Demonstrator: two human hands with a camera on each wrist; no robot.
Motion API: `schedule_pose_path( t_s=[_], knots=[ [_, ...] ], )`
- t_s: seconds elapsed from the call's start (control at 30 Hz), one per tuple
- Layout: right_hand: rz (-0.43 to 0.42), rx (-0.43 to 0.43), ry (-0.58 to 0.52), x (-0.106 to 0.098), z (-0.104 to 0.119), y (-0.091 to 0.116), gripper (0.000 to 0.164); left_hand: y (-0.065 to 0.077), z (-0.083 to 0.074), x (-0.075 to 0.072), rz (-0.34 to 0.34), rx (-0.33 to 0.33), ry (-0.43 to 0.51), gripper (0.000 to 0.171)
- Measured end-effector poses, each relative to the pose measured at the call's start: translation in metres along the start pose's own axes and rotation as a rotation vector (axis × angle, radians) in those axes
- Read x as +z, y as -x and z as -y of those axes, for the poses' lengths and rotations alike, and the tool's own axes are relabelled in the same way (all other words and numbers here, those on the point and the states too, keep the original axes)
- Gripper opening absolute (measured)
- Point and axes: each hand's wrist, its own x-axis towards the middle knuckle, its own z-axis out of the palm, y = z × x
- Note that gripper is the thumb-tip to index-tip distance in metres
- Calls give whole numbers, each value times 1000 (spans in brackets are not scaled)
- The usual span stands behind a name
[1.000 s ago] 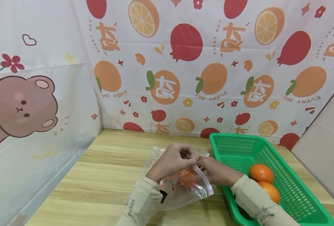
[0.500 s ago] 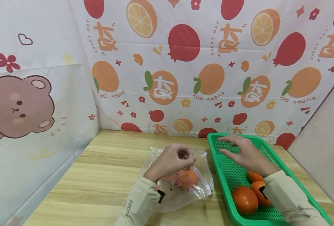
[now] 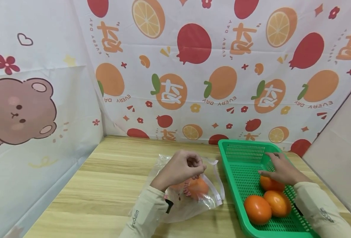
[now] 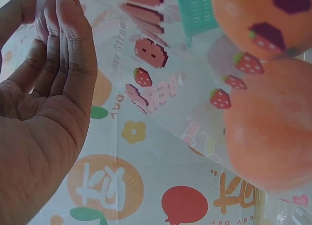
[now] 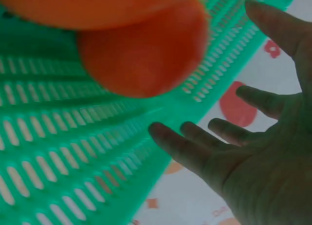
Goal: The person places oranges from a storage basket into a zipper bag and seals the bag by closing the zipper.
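Observation:
My left hand (image 3: 182, 168) pinches the rim of a clear slider zip bag (image 3: 181, 210) that lies on the table. Inside it are smooth orange-red, tomato-like fruits (image 4: 268, 122), partly covered by the bag's strawberry print. A white slider strip (image 3: 218, 196) runs along the bag's right side. Over the green basket (image 3: 231, 185), my right hand (image 3: 282, 170) is spread, fingers apart and holding nothing. It hovers just above the farthest loose fruit (image 3: 271, 185). Two more fruits, one redder (image 3: 257, 210) and one more orange (image 3: 277, 203), sit nearer in the basket.
The wooden table (image 3: 98, 185) extends left of the bag. A fruit-printed cloth (image 3: 193, 109) hangs behind it, and a bear-printed cloth (image 3: 23, 109) hangs on the left. The basket's rim stands close to the bag's right edge.
My right hand has left the bag's mouth and moved right, over the basket, its fingers spreading. The left hand keeps its pinch on the bag, almost unmoved.

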Motion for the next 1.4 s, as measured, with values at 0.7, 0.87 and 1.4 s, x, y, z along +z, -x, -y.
schedule_pose_path(
  t_s=[0.7, 0.87, 1.4],
  knots=[
    [292, 70, -35, 11, -16, -2, 61, -1, -3, -1, 8, 4, 22, 13],
    [113, -1, -64, 7, -10, -1, 62, -2, -2, 0, 11, 3, 34, 13],
    [-31, -137, -563, -7, 76, -13, 57, -2, 0, -1, 6, 0, 36, 13]
  ],
)
